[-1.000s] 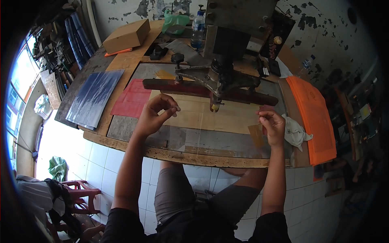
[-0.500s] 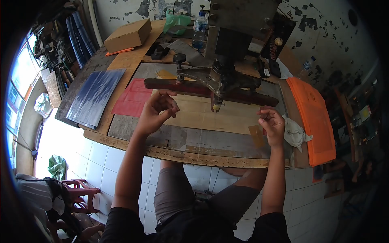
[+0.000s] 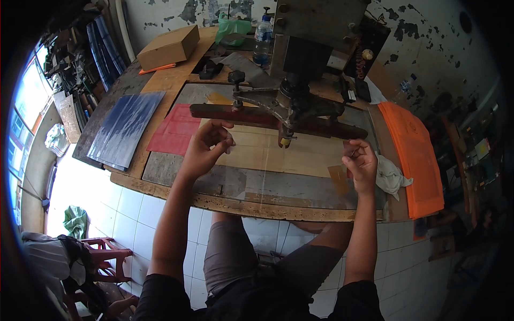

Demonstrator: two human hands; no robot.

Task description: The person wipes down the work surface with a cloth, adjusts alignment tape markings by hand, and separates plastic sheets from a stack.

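My left hand (image 3: 206,147) is raised over the left part of the press bed, thumb and fingertips pinched together. My right hand (image 3: 361,163) pinches likewise at the right. Between them spans what looks like a clear plastic sheet (image 3: 262,192), very faint, its lower part hanging over the table's front edge. Beneath lies a long cream-coloured sheet (image 3: 257,147) on the grey bed (image 3: 166,168). Above its far side is the dark red bar (image 3: 246,115) of a press (image 3: 292,99). A red sheet (image 3: 168,131) lies beside my left hand.
Blue sheets (image 3: 126,128) lie at the left, below a cardboard box (image 3: 168,47). A stack of orange sheets (image 3: 412,160) and a white cloth (image 3: 393,175) are at the right. A water bottle (image 3: 262,40) stands behind. A red stool (image 3: 110,259) is on the floor.
Both hands stay almost in place. The fingers of my right hand have shifted slightly upward, and the left fingertips have turned a little.
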